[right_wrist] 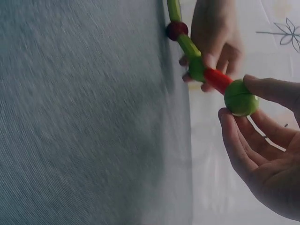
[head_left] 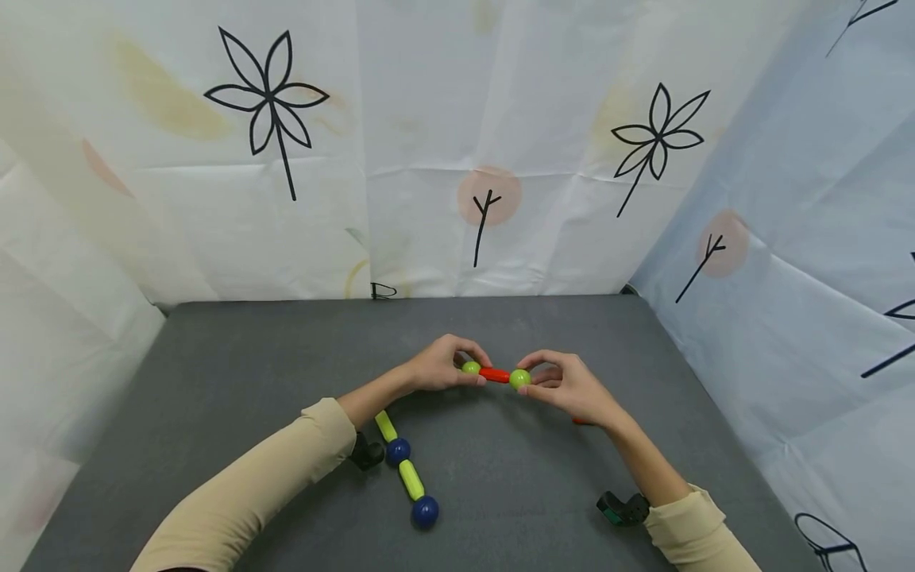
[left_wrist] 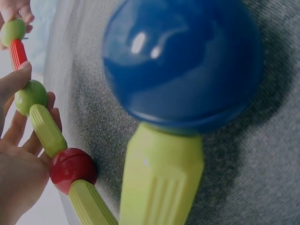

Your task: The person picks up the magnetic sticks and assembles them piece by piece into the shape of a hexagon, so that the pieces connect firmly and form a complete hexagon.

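My left hand [head_left: 442, 365] pinches a lime-green ball [left_wrist: 31, 96] between thumb and fingers. A red rod [head_left: 495, 374] joins that ball to a second lime-green ball [head_left: 519, 379], which the fingertips of my right hand [head_left: 572, 389] pinch. From the left-hand ball, a yellow-green rod [left_wrist: 48, 129] leads to a dark red ball [left_wrist: 74, 168] with another yellow-green rod [left_wrist: 91, 204] beyond it. Below my left forearm, two blue balls [head_left: 425, 512] and yellow-green rods [head_left: 411, 480] lie in a line; the forearm hides part of it in the head view.
A small red piece [head_left: 582, 421] shows on the grey table [head_left: 500, 492], partly hidden by my right wrist. Black wrist devices [head_left: 623, 508] sit near both cuffs. White cloth printed with flowers [head_left: 429, 119] hangs around the table's back and sides.
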A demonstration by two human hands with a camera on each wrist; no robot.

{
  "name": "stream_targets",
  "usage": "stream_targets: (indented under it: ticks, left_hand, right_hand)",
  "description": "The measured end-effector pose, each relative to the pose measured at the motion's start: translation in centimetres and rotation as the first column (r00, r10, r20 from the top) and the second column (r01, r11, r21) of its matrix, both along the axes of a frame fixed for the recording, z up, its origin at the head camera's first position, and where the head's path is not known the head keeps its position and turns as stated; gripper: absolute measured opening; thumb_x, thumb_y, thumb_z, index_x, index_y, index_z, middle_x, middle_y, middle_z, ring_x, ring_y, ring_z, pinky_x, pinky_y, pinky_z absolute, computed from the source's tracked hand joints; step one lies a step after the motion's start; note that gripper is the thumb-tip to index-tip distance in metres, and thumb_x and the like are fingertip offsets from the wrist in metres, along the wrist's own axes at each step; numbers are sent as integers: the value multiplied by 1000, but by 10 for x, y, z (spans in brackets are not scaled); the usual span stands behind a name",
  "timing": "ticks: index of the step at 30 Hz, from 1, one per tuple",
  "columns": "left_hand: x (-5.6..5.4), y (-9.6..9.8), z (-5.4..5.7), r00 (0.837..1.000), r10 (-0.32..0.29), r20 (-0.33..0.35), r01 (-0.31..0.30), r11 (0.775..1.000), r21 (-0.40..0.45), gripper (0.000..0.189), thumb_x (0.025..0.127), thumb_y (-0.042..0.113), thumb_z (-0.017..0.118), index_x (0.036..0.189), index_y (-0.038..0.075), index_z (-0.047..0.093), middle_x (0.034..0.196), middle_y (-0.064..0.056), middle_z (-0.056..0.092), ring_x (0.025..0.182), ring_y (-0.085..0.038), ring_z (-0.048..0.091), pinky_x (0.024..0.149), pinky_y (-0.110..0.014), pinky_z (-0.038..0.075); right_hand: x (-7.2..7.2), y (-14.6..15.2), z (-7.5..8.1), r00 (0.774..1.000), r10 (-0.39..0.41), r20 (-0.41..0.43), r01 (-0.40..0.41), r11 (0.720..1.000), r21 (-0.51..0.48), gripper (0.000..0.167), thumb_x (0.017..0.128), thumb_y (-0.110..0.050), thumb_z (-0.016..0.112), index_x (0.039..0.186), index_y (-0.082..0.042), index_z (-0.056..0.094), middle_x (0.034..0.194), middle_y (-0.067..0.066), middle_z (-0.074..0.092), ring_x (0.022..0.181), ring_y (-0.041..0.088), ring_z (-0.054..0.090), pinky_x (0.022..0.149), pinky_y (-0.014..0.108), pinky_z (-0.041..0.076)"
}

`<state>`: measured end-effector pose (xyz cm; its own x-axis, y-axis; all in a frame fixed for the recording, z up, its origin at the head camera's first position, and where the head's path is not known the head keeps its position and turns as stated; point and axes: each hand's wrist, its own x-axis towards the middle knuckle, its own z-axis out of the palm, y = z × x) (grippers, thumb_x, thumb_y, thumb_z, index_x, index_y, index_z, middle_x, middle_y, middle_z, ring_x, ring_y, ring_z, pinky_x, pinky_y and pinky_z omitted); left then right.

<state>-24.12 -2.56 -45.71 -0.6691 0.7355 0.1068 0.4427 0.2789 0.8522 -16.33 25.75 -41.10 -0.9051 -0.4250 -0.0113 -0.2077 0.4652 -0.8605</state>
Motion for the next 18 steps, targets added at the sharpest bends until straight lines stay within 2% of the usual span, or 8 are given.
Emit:
stream_targets:
  ticks: [5, 9, 12, 18]
  left_hand:
    - [0, -1, 2, 1000, 8, -21, -8, 1000, -11, 21, 98, 13, 82, 118, 6, 79, 120, -12, 80, 109, -24, 75, 100, -34, 61]
    - [2, 0, 4, 999, 13, -47, -14, 1000, -11, 22, 98, 13, 82, 118, 6, 79, 119, -11, 81, 108, -20, 75, 101, -34, 61]
    - [5, 3, 6, 998, 10, -62, -9, 1000, 19, 22, 98, 13, 82, 118, 5, 78, 117, -11, 81, 108, -20, 75, 101, -36, 62]
    - [13, 12, 9, 997, -43, -64, 48, 996, 81, 21, 99, 11, 81, 118, 3, 78, 119, -13, 81, 114, -22, 78, 107, -40, 61]
  right_hand:
    - [3, -5, -5, 1000, -5, -21, 5, 1000, -18, 33, 98, -10, 81, 128, 0, 70, 124, 27, 75, 102, 30, 81, 87, 27, 64]
    - [6, -5, -8, 999, -27, -19, 26, 999, -23, 33, 98, -10, 81, 128, 0, 70, 122, 27, 77, 102, 39, 81, 82, 26, 63]
    - [8, -6, -10, 999, -49, -1, 48, 998, -45, 33, 98, -9, 80, 128, 1, 70, 119, 29, 77, 103, 44, 80, 80, 26, 62]
    - [15, -9, -16, 995, -102, 13, 103, 991, -91, 43, 97, -9, 81, 135, 5, 65, 129, 28, 70, 103, 23, 81, 83, 26, 64]
